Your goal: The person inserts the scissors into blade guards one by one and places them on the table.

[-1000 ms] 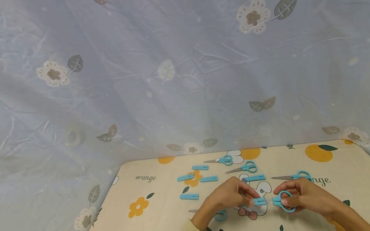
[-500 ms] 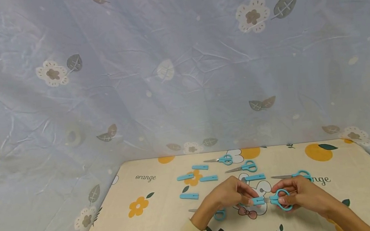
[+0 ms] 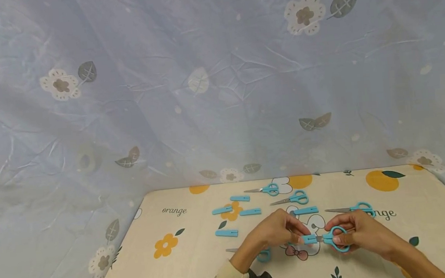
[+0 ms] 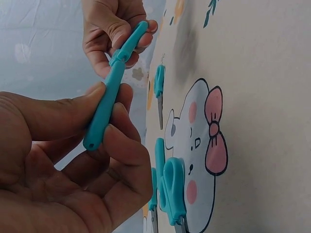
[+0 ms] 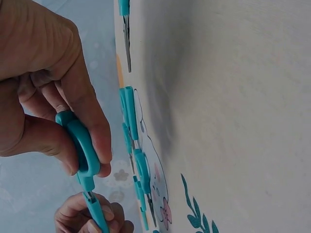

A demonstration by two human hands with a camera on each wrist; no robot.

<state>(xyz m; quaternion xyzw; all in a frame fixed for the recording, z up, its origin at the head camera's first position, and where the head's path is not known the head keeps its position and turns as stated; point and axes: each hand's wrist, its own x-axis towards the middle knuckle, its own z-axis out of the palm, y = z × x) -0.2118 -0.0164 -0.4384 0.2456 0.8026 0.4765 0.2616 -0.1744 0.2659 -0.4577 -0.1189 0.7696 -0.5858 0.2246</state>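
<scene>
I see turquoise-handled scissors (image 3: 328,239) held above the cream, fruit-printed bench (image 3: 200,251), their grey metal blades running into a tapered turquoise plastic sheath (image 3: 310,239), a short stretch of metal showing between. The right hand (image 3: 363,231) has its grip clamped on the ring handles; the left hand (image 3: 279,230) has its grip pinching the sheath. Around them I count four matching scissors (image 3: 293,200), one partly behind the left forearm (image 3: 249,253), and five loose sheaths (image 3: 250,212).
</scene>
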